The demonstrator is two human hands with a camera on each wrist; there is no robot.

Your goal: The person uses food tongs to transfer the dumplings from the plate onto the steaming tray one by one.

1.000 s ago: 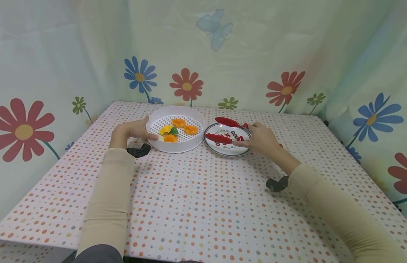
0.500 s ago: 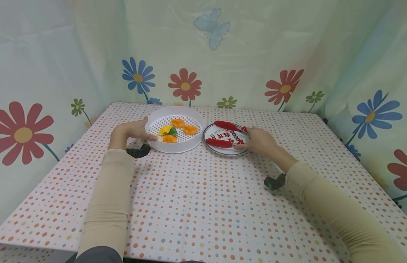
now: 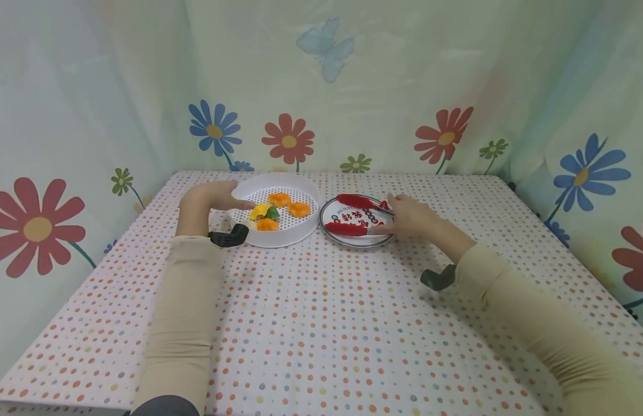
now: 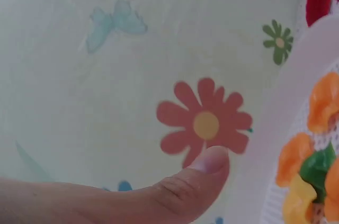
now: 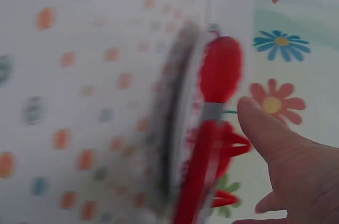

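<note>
My left hand (image 3: 217, 196) is at the left side of a white round perforated steamer basket (image 3: 287, 238). Its thumb (image 4: 209, 163) is straight and appears apart from the basket wall. Several dumpling-shaped pieces (image 3: 299, 209), orange, yellow and green, lie in the basket. Red-tipped tongs (image 3: 347, 229) rest with spread arms on a white printed plate (image 3: 333, 212) to the basket's right. Over the handle end is my right hand (image 3: 412, 216); in the right wrist view, its thumb (image 5: 265, 128) stands away from the tongs (image 5: 220, 70), with nothing gripped.
A white cloth with coloured dots covers the table (image 3: 311, 323). Behind and on both sides hangs a flower-printed curtain (image 3: 383, 69), close to the table's back edge. The basket and plate stand side by side, almost touching.
The tongs have come down onto the plate, and my right hand has loosened from them. My left hand has let go of the basket's rim and lifted slightly. The view has shifted a little.
</note>
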